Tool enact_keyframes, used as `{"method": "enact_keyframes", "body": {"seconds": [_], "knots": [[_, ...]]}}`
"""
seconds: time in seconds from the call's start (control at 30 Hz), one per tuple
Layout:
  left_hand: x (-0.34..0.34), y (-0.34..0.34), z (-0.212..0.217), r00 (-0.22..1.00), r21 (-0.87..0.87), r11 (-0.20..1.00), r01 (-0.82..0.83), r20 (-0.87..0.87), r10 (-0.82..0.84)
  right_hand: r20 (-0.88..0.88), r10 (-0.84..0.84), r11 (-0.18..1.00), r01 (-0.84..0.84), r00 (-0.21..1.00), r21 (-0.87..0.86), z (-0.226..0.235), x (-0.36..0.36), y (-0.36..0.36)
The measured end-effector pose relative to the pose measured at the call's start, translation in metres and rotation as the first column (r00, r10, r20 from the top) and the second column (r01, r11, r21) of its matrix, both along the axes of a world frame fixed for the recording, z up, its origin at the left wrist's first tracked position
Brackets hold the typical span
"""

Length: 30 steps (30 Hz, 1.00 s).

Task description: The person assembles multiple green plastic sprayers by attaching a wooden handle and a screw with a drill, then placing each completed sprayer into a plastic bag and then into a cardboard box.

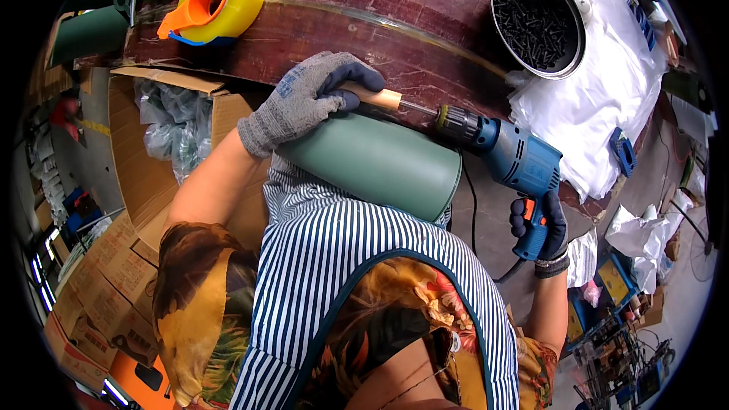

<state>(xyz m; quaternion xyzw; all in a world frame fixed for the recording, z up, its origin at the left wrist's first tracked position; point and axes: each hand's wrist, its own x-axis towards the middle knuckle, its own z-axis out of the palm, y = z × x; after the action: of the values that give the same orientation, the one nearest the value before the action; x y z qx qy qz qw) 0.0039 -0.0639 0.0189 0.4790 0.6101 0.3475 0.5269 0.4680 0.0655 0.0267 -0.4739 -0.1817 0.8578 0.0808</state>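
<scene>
Our gloved left hand (304, 100) grips a wooden handle (376, 96) atop the green cylinder (376, 163) against our apron; our right hand (541, 226) clasps the blue drill (510, 156), its bit meeting the handle; a screw-filled bowl (538, 21) sits beyond

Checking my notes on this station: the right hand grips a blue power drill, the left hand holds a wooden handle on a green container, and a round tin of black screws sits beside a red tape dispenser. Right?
Nearly. The head view shows the tape dispenser is yellow and orange, not red, and it sits across the table from the tin of black screws. The rest holds: right hand on the blue power drill, left hand on the wooden handle of the green container.
</scene>
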Motion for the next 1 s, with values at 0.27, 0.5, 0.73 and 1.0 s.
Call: {"method": "enact_keyframes", "body": {"seconds": [0.27,0.5,0.73,1.0], "knots": [[-0.002,-0.001,-0.002,0.999,0.002,1.000,0.025,-0.023,-0.025,-0.012,0.007,1.000,-0.007,1.000,0.003,-0.003,0.003,0.002],[-0.002,-0.001,-0.002,1.000,-0.018,1.000,0.015,-0.005,-0.015,0.002,0.010,0.999,-0.011,1.000,0.045,-0.005,0.002,0.001],[-0.003,-0.001,-0.003,0.999,-0.028,1.000,0.009,0.047,-0.007,-0.053,0.046,0.998,-0.044,0.997,0.045,-0.014,0.008,0.003],[-0.004,-0.002,-0.006,0.998,-0.027,1.000,0.006,0.059,-0.004,0.097,-0.047,0.999,0.048,0.994,-0.011,0.002,-0.016,0.001]]}}
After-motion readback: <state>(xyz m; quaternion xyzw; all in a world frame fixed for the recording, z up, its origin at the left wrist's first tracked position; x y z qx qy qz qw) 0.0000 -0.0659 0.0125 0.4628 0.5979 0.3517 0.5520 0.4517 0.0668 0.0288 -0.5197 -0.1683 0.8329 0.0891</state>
